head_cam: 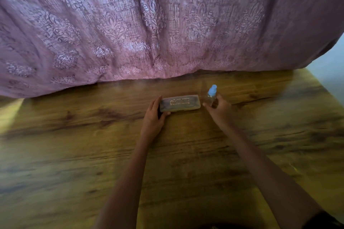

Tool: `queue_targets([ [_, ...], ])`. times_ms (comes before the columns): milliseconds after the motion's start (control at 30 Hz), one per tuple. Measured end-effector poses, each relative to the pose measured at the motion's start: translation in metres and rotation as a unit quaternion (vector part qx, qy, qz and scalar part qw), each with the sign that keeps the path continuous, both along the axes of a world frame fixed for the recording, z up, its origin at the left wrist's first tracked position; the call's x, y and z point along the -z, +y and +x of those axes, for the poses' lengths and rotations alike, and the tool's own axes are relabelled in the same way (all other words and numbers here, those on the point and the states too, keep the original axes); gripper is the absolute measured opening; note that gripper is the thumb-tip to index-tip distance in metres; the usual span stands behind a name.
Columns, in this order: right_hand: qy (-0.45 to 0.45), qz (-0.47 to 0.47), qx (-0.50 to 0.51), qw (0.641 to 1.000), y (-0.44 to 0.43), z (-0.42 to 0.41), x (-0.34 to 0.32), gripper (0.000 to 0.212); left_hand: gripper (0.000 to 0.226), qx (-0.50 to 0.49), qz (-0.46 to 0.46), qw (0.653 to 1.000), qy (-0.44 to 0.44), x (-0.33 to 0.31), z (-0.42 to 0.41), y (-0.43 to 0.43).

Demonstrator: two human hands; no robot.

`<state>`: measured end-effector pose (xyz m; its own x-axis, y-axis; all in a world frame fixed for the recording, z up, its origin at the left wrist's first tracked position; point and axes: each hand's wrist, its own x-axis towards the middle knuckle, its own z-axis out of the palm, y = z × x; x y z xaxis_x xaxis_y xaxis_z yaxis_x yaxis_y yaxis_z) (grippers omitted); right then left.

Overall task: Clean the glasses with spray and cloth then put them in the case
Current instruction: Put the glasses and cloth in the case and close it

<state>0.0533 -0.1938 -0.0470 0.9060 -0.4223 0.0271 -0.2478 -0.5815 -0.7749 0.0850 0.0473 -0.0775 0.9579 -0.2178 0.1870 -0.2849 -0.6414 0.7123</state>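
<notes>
two hands out on the wooden table: the left hand clasps the left end of the closed glasses case, fingers and thumb curled around it. just right of the case, the right hand wraps the clear spray bottle, upright near the far pink curtain.

A wood-grain tabletop is filling the lower part of the view. A pink patterned curtain is hanging in folds behind it, its hem resting along the far edge.
</notes>
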Motion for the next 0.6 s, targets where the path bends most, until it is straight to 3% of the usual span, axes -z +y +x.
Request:
queue_targets([
  [267, 0.011, -0.026, 0.005, 1.000, -0.0017, 0.0007, 0.0122, 0.055, 0.067, 0.005, -0.004, 1.000, 0.002, -0.0004, -0.0013, 0.0007],
  [600, -0.003, -0.032, -0.023, 0.999, -0.0043, -0.0050, 0.0085, 0.048, 0.077, 0.009, -0.003, 1.000, 0.002, -0.0011, -0.0052, -0.0006],
])
